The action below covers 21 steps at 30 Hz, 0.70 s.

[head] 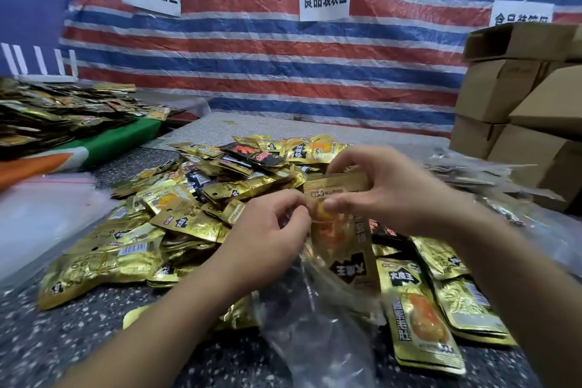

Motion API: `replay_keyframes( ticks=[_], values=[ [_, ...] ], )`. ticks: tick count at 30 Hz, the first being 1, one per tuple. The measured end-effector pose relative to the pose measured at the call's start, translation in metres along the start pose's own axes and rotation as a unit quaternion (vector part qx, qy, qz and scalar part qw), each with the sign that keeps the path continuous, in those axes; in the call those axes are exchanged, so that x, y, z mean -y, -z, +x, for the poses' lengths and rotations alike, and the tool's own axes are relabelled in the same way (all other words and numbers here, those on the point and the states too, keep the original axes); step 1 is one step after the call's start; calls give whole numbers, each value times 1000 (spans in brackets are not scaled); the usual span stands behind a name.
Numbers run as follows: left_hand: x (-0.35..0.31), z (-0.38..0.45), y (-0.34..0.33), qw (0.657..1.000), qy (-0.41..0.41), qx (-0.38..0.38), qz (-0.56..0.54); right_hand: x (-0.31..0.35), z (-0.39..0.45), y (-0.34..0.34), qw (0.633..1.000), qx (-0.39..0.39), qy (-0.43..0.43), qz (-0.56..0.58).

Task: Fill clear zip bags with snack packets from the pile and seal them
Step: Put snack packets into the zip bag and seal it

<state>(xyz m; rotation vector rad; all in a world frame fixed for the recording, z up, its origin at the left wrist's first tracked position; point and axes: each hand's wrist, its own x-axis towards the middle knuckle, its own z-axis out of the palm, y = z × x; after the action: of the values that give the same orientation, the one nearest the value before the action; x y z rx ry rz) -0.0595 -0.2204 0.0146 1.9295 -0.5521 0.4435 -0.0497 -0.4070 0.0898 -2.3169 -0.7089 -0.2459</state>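
The right hand (387, 189) is pinching the top end of a gold snack packet (340, 230) between thumb and fingers, while the left hand (267, 236) is pinching what looks like the rim of a clear zip bag (311, 324) just beside it. The packet is hanging with its long axis nearly upright, its lower end pointing down into the bag's mouth; the bag is trailing from the hands toward the near edge of the counter (63, 340). Judging by this, the packet only needs lowering straight down, and the right hand is the one placed to do it.

One packet is being held and one bag is being filled. The pile (189, 205) is lying on the counter just beyond and to the left of both hands, with several more packets to the right; they are too many and too overlapped to count. Flat empty bags (41, 217) are lying at the left, number unclear.
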Motion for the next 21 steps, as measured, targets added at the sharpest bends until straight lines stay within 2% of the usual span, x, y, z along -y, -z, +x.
replay_keyframes(
  ticks=[3, 5, 8, 11, 14, 17, 19, 21],
  values=[
    [3, 1, 0, 1000, 6, -11, 19, -14, -9, -30, 978, -105, -93, 157],
    [3, 2, -2, 1000, 13, -13, 10, -24, -22, -47, 959, -140, -134, 209],
    [4, 1, -5, 1000, 16, -9, -1, -32, -42, -63, 934, -129, -142, 300],
    [7, 0, -7, 1000, 16, -9, 3, -35, -54, -69, 908, -78, -147, 386],
    [8, 1, -8, 999, 14, -23, 17, -37, -60, -71, 903, -33, -164, 395],
    [6, 1, -7, 999, 33, -32, 12, -38, -61, -69, 912, -46, -162, 375],
    [0, 2, -5, 995, 87, -15, -48, -40, -59, -64, 914, -72, -166, 364],
    [-3, 3, 0, 984, 147, 35, -92, -44, -57, -60, 913, -93, -176, 356]
  ],
)
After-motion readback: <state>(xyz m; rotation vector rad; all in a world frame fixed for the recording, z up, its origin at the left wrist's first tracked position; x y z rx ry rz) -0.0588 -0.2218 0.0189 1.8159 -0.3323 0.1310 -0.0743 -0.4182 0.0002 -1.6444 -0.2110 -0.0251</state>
